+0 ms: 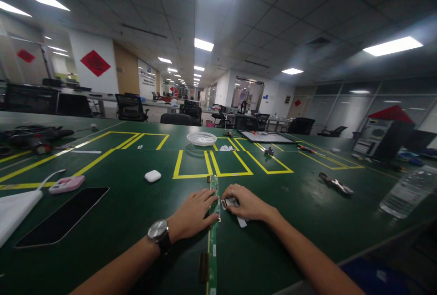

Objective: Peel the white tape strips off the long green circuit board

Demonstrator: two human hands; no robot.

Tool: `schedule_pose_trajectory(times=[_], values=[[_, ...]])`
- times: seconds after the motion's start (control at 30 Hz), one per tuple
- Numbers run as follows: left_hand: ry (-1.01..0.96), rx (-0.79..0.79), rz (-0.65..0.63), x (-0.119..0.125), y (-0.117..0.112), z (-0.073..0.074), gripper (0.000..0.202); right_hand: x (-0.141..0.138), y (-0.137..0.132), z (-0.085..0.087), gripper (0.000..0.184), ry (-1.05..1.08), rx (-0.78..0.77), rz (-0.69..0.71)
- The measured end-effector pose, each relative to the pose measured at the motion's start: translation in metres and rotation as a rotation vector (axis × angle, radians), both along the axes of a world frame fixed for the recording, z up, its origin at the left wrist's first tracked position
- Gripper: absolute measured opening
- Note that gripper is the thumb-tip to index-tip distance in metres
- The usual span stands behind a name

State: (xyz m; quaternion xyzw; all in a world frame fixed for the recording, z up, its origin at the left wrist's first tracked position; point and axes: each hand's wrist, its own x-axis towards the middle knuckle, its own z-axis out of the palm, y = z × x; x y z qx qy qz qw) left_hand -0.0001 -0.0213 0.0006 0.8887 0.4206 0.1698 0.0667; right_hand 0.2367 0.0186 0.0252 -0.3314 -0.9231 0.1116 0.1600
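Observation:
A long, narrow green circuit board (213, 245) lies on the green table, running away from me, with brown flat connectors on its left side. My left hand (196, 211), wearing a watch (158, 229), rests across the board from the left. Its thumb and fingers are stretched out and apart, their tips near the board's right edge. Just right of the board, my right hand (247, 203) is closed on a white flat strip (242, 221) with a darker end near the fingertips. The fingers partly hide the strip, and I cannot tell whether it touches the board.
A white earbud case (152, 176), a black phone (64, 215) and a pink case (67, 184) lie to the left. A white basket (201, 139) stands beyond yellow tape outlines. To the right are a metal tool (336, 184), a water bottle (406, 195) and a computer tower (380, 135).

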Motion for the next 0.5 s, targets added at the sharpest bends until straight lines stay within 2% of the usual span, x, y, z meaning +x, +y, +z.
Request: schedule_pose_trajectory(times=[0.2,0.5], values=[[-0.016,0.03,0.003,0.001,0.004,-0.008,0.054,-0.008,-0.004,-0.003,0.016,0.013,0.046,-0.131],[-0.015,0.026,0.008,0.001,0.003,-0.007,0.053,-0.012,-0.003,-0.007,0.014,0.054,0.055,-0.134]])
